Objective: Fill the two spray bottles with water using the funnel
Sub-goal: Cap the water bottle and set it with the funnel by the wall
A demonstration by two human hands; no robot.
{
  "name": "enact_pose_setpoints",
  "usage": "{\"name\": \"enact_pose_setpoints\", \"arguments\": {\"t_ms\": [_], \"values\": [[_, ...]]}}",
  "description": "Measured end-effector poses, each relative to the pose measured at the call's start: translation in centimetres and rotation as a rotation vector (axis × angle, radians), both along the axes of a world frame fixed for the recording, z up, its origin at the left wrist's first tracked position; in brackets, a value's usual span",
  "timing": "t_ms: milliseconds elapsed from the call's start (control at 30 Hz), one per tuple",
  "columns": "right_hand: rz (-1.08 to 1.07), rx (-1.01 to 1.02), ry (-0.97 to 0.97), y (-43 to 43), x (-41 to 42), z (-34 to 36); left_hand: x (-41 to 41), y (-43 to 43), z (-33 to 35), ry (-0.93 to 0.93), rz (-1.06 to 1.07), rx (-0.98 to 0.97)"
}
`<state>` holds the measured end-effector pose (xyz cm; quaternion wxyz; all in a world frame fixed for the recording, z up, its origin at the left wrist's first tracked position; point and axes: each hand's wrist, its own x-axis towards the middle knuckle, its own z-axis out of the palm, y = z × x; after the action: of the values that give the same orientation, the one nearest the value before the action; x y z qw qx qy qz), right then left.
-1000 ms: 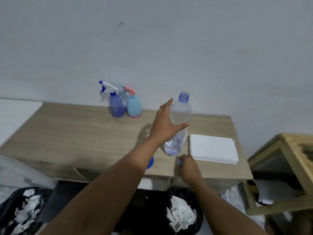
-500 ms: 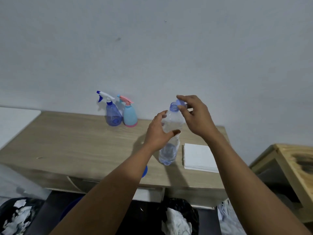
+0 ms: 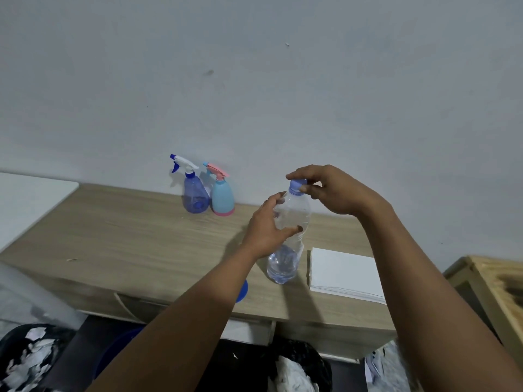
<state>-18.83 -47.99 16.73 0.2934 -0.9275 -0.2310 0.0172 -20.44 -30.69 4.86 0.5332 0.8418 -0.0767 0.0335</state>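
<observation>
A clear plastic water bottle [image 3: 285,261] stands on the wooden table [image 3: 135,239], with a little water at its bottom. My left hand [image 3: 266,227] grips its middle. My right hand [image 3: 331,190] pinches the blue cap [image 3: 297,184] on the bottle's neck. Two spray bottles stand against the wall: a translucent blue spray bottle [image 3: 194,196] with a white trigger head, and a light blue spray bottle [image 3: 223,198] with a pink head and base. A blue round thing, perhaps the funnel [image 3: 242,290], peeks out from under my left forearm near the table's front edge.
A stack of white paper [image 3: 343,274] lies right of the water bottle. A white surface [image 3: 28,199] adjoins the table on the left. A wooden crate [image 3: 492,284] stands at the right. Black bags with paper scraps [image 3: 297,369] sit below the table front.
My right hand picked the cap up from the table edge and brought it onto the bottle's neck. My left hand stayed on the bottle. The camera tilted upward.
</observation>
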Motion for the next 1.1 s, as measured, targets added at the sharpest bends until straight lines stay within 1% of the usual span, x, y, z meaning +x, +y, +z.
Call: {"name": "enact_pose_setpoints", "arguments": {"t_ms": [267,467,533,667,900,967,1067,1100], "values": [[-0.104,0.048,-0.031,1.2,0.0,0.4,-0.3,0.1,-0.1,-0.007,0.019,0.006],[0.012,-0.091,-0.004,0.6,0.0,1.6,0.3,0.7,0.7,0.07,-0.071,-0.009],[0.0,-0.09,0.003,0.5,0.0,1.7,0.2,0.6,0.7,0.08,-0.083,-0.014],[-0.075,-0.043,-0.002,0.9,0.2,1.3,0.0,0.5,0.6,0.056,-0.056,-0.034],[-0.23,0.085,-0.059,1.6,-0.1,-0.1,-0.2,0.6,0.6,0.04,-0.03,0.012],[-0.286,0.078,-0.084,1.9,-0.3,-0.5,-0.3,0.4,0.6,0.019,-0.006,0.039],[-0.438,-0.036,-0.204,3.0,-0.8,-1.5,-0.6,0.0,0.3,-0.005,0.051,0.081],[-0.481,-0.04,-0.229,3.2,-0.9,-1.8,-0.7,0.0,0.2,-0.003,0.057,0.081]]}}
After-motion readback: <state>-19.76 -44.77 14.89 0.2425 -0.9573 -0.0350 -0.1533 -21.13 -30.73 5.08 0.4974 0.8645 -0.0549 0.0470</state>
